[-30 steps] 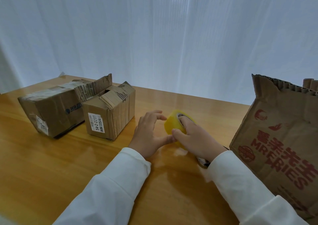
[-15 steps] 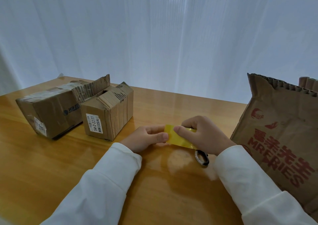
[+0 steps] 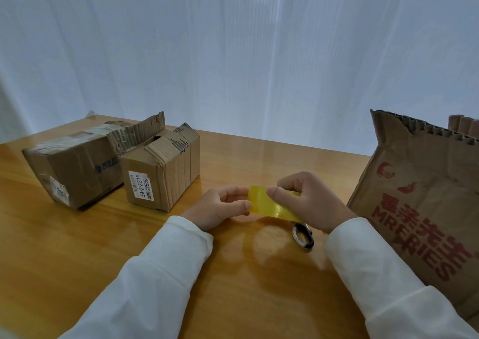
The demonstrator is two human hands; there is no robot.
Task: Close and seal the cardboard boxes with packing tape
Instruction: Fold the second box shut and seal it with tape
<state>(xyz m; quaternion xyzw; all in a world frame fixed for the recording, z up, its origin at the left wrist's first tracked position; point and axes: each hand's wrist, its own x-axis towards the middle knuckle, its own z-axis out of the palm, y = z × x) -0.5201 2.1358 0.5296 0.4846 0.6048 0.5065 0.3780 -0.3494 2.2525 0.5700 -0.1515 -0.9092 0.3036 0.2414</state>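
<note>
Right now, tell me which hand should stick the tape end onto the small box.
Probably left. The left hand pinches the tape end and is nearer the small box; the right hand holds the roll side.

Soft daylight glows through the curtain, glare sheens the table, and edges seem slightly warped.

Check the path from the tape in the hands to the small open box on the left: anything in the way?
Nothing visible. The yellow tape is pinched between the left hand and right hand; only bare table lies between it and the small open box. The black ring-shaped object lies nearer the person, off that path.
</note>
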